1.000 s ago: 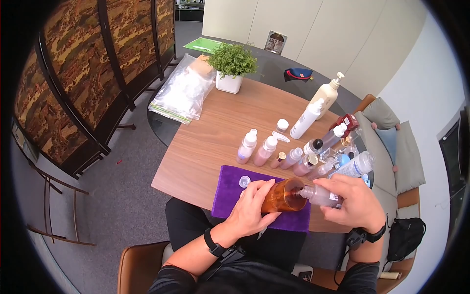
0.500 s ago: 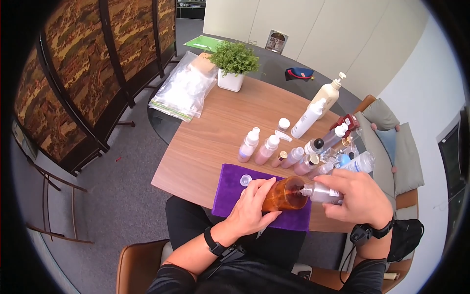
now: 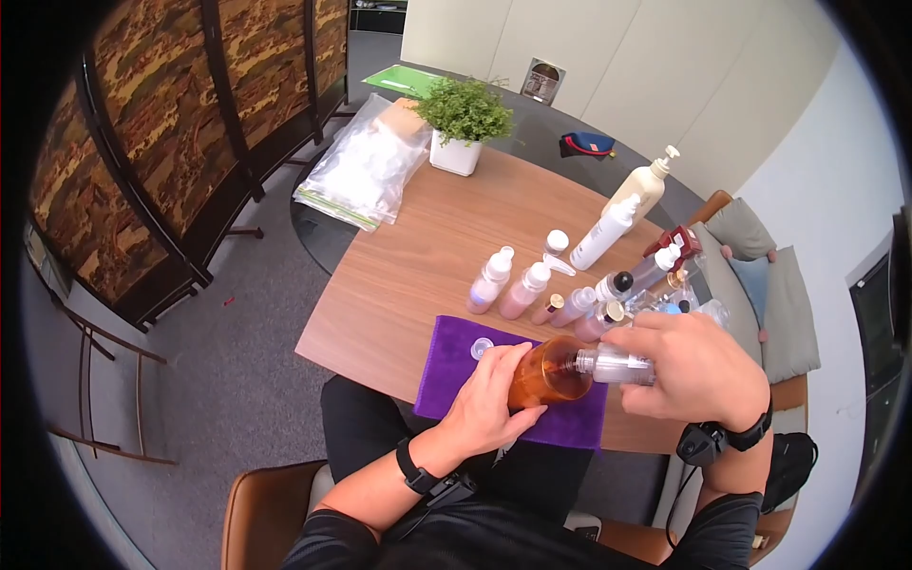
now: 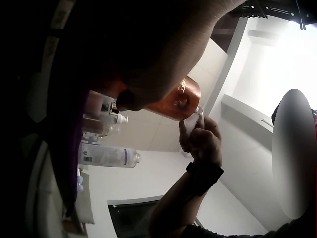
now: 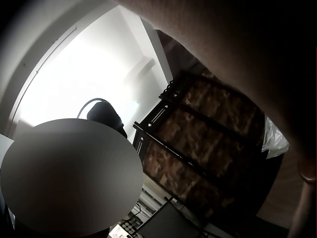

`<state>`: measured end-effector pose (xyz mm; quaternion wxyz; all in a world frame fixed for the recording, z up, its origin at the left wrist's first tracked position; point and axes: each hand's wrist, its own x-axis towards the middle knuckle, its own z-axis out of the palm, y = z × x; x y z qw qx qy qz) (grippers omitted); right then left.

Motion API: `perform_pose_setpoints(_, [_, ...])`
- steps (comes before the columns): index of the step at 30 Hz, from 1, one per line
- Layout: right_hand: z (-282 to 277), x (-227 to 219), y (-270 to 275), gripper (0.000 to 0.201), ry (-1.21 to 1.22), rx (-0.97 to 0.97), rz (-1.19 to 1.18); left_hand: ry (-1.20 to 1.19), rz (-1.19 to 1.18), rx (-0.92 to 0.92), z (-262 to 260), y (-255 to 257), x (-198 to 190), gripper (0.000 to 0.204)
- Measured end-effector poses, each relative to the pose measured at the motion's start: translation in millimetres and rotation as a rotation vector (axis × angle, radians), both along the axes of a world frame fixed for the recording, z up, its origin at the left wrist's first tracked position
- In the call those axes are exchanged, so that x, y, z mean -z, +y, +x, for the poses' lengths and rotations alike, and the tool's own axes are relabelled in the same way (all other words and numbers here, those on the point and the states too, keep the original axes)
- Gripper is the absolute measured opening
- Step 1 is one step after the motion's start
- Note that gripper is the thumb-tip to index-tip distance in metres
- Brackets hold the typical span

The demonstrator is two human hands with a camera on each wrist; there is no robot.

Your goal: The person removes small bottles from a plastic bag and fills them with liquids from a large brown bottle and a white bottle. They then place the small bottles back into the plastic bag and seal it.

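My left hand (image 3: 483, 399) grips a translucent amber cup (image 3: 540, 382), tilted so its wide mouth faces right. Pale lettering shows on the amber side in the left wrist view. My right hand (image 3: 693, 366) holds a small clear bottle (image 3: 617, 365) nearly level, fingers over its top and thumb below. The bottle's uncapped threaded neck is at the cup's mouth, overlapping the rim in the head view. Beneath the cup lies a purple towel (image 3: 445, 366), with a small clear cap (image 3: 482, 349) near its back edge. The right wrist view hides both held things.
Behind the towel stand several bottles, among them a pink pump bottle (image 3: 524, 294) and a tall cream pump bottle (image 3: 635, 195). Farther back are a potted plant (image 3: 458, 157) and a plastic bag (image 3: 366, 176). The wooden tabletop (image 3: 370, 313) ends left of the towel.
My right hand has lifted slightly and turned, bringing the clear bottle a little higher against the amber cup's mouth. The left hand keeps its grip in nearly the same place. The head view has shifted slightly.
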<state>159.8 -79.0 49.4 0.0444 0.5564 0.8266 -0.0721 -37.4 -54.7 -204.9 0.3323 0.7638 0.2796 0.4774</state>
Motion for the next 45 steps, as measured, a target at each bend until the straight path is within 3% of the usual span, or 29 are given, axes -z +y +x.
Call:
perform_pose_setpoints(22, [-31.2,-13.7,12.0,0.039,-0.125,-0.004,-0.065,-0.046,-0.048,-0.011,-1.6,0.9,1.4,0.09])
perform_pose_setpoints(45, [-20.6,-2.2,8.4,0.047,-0.076,-0.03,0.013,-0.047,-0.027,-0.031,0.2,1.3,1.8,0.089])
